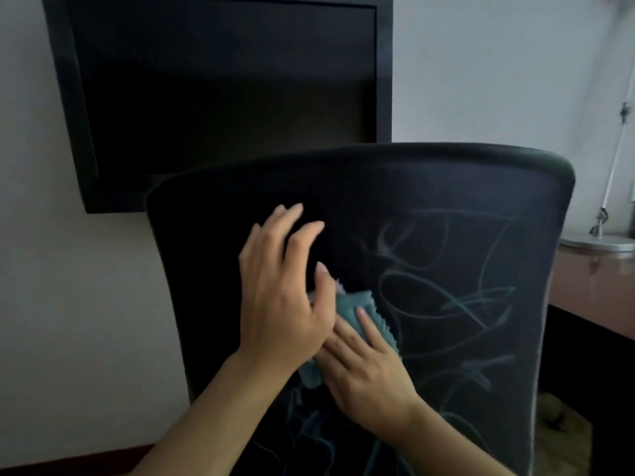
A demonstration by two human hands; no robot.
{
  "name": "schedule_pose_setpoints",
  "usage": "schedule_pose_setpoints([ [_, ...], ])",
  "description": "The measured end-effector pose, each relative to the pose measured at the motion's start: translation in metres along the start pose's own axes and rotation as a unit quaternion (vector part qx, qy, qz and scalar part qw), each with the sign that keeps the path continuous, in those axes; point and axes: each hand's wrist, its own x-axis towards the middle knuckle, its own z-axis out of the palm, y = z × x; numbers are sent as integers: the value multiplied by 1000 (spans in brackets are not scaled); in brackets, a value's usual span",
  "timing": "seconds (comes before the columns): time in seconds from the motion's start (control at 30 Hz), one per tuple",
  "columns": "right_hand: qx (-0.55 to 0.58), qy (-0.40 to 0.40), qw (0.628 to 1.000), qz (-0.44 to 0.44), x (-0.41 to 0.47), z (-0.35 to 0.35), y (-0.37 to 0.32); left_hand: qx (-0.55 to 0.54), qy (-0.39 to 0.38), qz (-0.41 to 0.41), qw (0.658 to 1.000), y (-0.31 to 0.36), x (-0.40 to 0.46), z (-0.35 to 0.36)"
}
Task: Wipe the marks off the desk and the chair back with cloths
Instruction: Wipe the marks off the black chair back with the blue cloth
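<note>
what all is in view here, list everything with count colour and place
chair back: one, black, centre, facing the camera
marks: many scribbled lines, pale teal, on the chair back's right and lower parts
cloth: one, teal, pressed on the chair back, between the hands
panel: one, black, on the wall behind the chair, upper left
wall: pale grey-white, behind everything
desk: one, reddish-brown, right edge
lamp: one, silver, base on the desk, arm rising at far right
left hand: one, fingers spread, over the cloth's left side
right hand: one, fingers flat on the cloth
</note>
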Motion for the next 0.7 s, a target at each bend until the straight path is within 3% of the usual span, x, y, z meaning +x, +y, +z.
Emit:
schedule_pose_setpoints([
  [0.1,-12,10,999,-35,7,-9,35,-26,-53,9,998,-6,-1,7],
  [0.2,-26,117,988,99,63,-32,86,-77,-21,-1,997,-13,-3,9],
  [0.27,-18,147,980,133,76,-36,94,-59,5,-11,998,-7,-3,10],
  [0.37,23,102,989,105,30,-18,57,-32,24,-19,999,8,1,12],
  [0.43,14,27,999,21,-18,-9,29,-19,10,24,999,17,2,12],
  [0.5,-10,-22,998,-52,-31,-15,39,-14,-5,62,998,25,4,14],
  [0.53,-12,-5,999,-51,-21,-21,54,-18,-7,65,998,29,6,16],
  [0.7,-23,147,979,137,59,-52,129,-32,6,48,998,44,22,24],
])
